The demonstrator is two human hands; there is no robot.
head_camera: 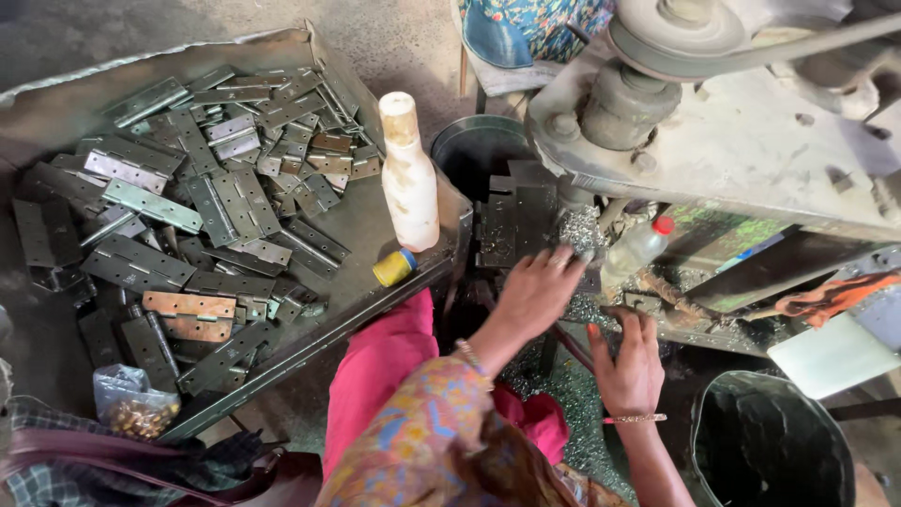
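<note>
My left hand [533,293] reaches forward to the bed of a grey drilling machine [741,141]. Its fingers are spread and rest beside a dark metal block [511,221] and a heap of shiny metal shavings [582,230]. My right hand [627,364] is lower and to the right. Its fingers curl over a small flat metal piece [621,312] at the edge of the machine bed; what lies under the palm is hidden. A clear plastic bottle with a red cap [636,250] lies just beyond both hands.
A large metal tray [404,272] on the left holds several loose steel hinges [188,207], a white bottle [409,178] and a yellow-and-blue spool [394,268]. A round bin [474,150] stands behind, a black bucket [770,441] at the lower right, and a plastic bag [136,404] at the lower left.
</note>
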